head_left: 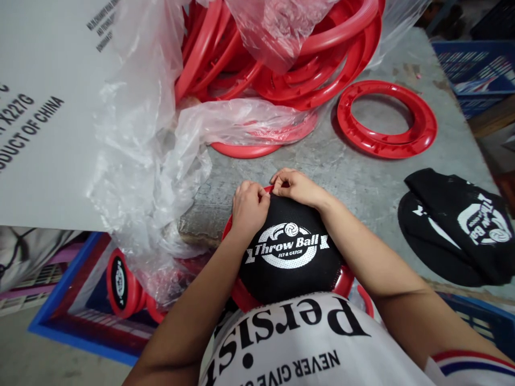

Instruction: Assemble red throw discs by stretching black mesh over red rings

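I hold a red plastic ring against my body, with a black fabric cover printed "Throw Ball" stretched over it. My left hand pinches the far edge of the black cover at the rim, fingers closed. My right hand does the same just beside it, fingers curled on the fabric edge where a bit of red rim shows. The two hands almost touch.
A single red ring lies on the grey table. A heap of red rings in clear plastic bags fills the back. Black covers lie at the right. A white carton stands left; finished discs sit in a blue crate.
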Available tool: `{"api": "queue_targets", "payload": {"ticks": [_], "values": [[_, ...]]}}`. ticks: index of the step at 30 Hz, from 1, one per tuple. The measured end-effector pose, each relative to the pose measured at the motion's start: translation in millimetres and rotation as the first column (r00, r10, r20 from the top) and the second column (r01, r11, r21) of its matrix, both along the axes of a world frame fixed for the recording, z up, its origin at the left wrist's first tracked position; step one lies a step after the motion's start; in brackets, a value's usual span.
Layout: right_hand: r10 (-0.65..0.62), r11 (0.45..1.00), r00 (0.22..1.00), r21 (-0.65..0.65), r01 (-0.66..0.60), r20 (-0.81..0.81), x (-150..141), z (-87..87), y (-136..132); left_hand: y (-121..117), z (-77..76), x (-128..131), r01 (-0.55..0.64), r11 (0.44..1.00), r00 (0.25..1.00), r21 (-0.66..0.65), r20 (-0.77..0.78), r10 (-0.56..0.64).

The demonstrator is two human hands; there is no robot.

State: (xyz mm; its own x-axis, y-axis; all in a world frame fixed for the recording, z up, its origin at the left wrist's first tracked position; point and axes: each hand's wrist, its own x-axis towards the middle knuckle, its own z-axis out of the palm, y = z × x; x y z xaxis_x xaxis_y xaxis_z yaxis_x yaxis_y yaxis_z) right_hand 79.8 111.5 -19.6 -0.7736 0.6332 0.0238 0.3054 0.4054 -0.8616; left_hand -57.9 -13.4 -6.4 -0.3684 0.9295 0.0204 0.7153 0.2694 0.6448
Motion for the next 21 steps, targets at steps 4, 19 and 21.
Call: {"api": "queue_targets", "payload": {"ticks": [4,19,21], "values": [[0.015,1.000,1.000,0.026,-0.015,0.014,-0.4,0.2,0.0,0.8,-0.9,0.4,-0.006,1.000,1.000,-0.002,-0.014,0.006],[-0.021,0.999,0.999,0.033,0.020,0.034,-0.6,3.4,-1.8,1.2,-1.4,0.5,-0.001,1.000,0.999,-0.015,-0.042,0.000],[-0.017,1.000,1.000,-0.014,0.018,0.012,-0.5,3.1,-1.3,1.0,-2.4,0.2,-0.001,1.000,0.999,-0.009,-0.039,0.000]]}}
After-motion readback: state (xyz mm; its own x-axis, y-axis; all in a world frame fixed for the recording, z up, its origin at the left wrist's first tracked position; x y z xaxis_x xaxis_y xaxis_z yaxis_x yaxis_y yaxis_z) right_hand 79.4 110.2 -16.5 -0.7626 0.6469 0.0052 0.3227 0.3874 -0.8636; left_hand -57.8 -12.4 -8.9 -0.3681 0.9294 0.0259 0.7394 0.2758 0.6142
